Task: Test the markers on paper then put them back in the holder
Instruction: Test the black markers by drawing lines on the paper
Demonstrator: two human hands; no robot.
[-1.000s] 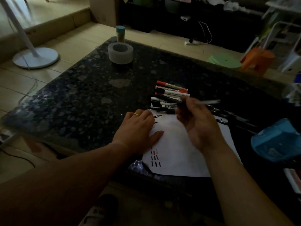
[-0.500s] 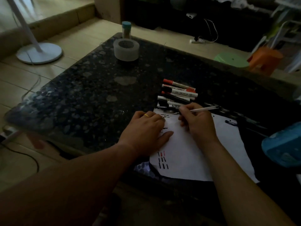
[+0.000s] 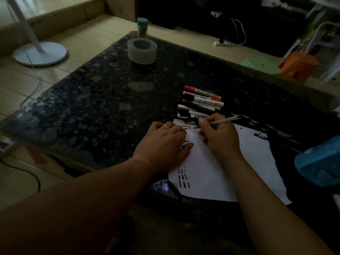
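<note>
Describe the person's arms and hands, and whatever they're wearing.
The left forearm and right forearm are bare: no sleeves, watch or bracelet in view. The left hand wears a plain gold ring; the right hand shows no ring.

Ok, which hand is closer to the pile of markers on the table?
Right. The right hand, gripping a pen, sits at the near edge of the marker pile. The left hand rests on the paper, further left and nearer the person.

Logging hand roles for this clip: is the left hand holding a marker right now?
No, the left hand lies flat on the paper holding nothing, while the right hand grips the thin white pen.
</note>
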